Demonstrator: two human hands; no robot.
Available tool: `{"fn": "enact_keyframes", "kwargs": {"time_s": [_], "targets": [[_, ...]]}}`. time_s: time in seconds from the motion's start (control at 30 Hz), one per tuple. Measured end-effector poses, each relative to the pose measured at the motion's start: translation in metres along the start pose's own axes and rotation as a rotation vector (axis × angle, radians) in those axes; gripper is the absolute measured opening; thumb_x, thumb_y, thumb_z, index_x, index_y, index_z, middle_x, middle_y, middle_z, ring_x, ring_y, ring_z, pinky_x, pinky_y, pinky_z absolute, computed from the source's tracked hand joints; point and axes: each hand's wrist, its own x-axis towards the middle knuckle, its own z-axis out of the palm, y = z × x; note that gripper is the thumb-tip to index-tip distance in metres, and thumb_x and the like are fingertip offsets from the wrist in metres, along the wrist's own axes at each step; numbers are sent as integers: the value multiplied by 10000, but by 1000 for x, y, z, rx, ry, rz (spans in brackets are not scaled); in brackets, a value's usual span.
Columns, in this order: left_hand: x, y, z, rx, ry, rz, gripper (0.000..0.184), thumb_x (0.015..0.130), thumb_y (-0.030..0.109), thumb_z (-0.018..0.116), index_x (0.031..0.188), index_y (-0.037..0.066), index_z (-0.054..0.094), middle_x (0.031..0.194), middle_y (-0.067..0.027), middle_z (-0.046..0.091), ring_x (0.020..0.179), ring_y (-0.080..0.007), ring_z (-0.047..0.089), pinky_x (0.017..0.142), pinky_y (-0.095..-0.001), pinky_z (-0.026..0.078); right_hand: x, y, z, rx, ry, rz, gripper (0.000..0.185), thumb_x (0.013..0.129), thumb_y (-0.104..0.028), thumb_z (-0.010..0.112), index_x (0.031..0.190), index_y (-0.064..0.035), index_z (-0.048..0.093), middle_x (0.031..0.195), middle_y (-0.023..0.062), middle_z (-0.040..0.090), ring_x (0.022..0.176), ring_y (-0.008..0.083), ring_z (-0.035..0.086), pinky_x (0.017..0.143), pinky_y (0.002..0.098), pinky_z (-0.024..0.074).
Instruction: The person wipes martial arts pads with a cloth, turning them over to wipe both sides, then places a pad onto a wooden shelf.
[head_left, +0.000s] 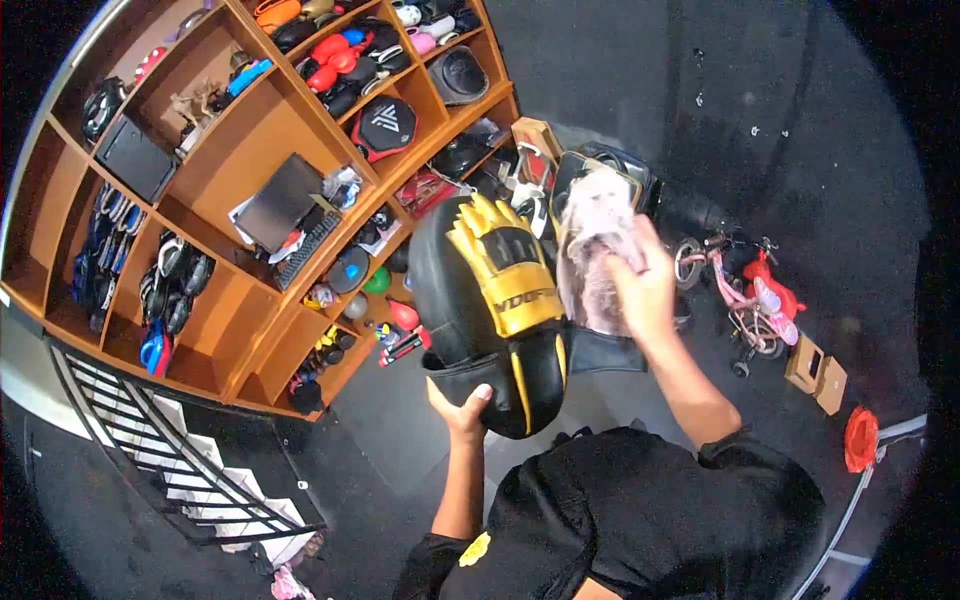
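A black and yellow padded boxing focus mitt [452, 285] is held up in front of me, its yellow finger-shaped panel facing up. My left hand [461, 408] grips its lower edge, with the thumb laid over the black cuff and the other fingers hidden beneath. To the right of the mitt, my right hand [645, 285] is closed on a crumpled pale pink and white cloth [597, 215]. The cloth overlaps a dark item behind it, and in this view its left edge lies close to the mitt; whether they touch I cannot tell.
Wooden shelves [240, 390] at the left hold boxing gear, a monitor [283, 203] and a keyboard [307, 249]. Below them a black stair railing [170, 450] slopes down. On the dark floor at right stand a pink child's bicycle [738, 300] and an open cardboard box [815, 373].
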Motion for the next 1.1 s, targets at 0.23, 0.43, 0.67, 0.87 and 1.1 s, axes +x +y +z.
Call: {"fn": "enact_keyframes", "kwargs": {"time_s": [0.23, 0.43, 0.67, 0.87, 1.1], "targets": [[-7, -2, 16, 59, -96, 72, 905, 623, 269, 890, 1353, -34, 449, 1239, -125, 593, 1127, -238, 596, 1007, -382, 461, -33, 21, 34, -397, -396, -406, 465, 664, -50, 726, 1118, -144, 750, 942, 167, 652, 917, 331, 661, 794, 424, 540], [-16, -4, 4, 27, -255, 20, 884, 617, 248, 874, 1342, -36, 455, 1233, -128, 601, 1117, -249, 602, 1002, -391, 464, 39, 38, 26, -286, -255, -269, 458, 752, 71, 626, 1209, 43, 647, 955, 186, 612, 908, 314, 634, 838, 341, 497], [-13, -23, 17, -147, 0, -223, 809, 606, 234, 792, 1298, -31, 466, 1139, -133, 623, 993, -260, 651, 887, -394, 551, -57, 42, -7, -381, -630, -445, 352, 733, -107, 764, 1070, -29, 702, 1119, 180, 667, 907, 384, 682, 774, 435, 564], [-13, -17, 36, -126, -10, -120, 714, 621, 233, 699, 1232, -74, 495, 994, -141, 649, 820, -257, 667, 748, -354, 577, -16, 50, -45, -418, -511, -739, 453, 609, -80, 778, 1057, -63, 709, 942, 134, 654, 828, 313, 667, 696, 407, 545], [-62, -19, 85, -147, -62, -275, 962, 597, 193, 621, 1482, -14, 307, 1312, -188, 553, 1166, -347, 572, 1059, -467, 462, 89, 33, -114, -417, -292, -451, 414, 747, -17, 676, 1161, -21, 678, 934, 189, 639, 864, 388, 646, 747, 421, 528]]}}
